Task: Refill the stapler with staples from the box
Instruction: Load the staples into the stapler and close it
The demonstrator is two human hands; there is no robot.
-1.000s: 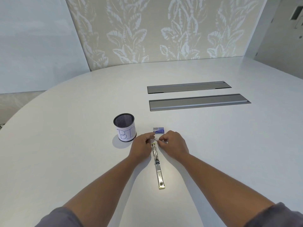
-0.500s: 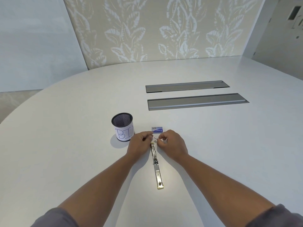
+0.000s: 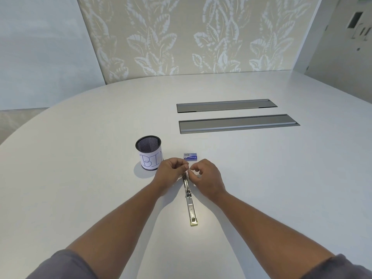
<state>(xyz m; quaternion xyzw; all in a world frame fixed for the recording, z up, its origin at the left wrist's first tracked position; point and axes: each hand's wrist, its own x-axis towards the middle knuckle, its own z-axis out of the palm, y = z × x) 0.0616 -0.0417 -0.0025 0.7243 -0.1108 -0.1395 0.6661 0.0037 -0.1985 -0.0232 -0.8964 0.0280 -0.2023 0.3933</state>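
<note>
A metal stapler lies opened flat on the white table, its length running toward me. A small blue staple box sits just beyond its far end. My left hand and my right hand meet over the stapler's far end, fingertips pinched together at a tiny object, likely a strip of staples, too small to make out. The far end of the stapler is partly hidden under my fingers.
A black mesh cup with a paper label reading "BIN" stands left of my hands. Two long grey cable hatches are set into the table farther back. A patterned wall panel rises behind the table.
My hands have stayed over the stapler's far end, with the fingertips drawing slightly closer together. The stapler, box and cup have not moved.
</note>
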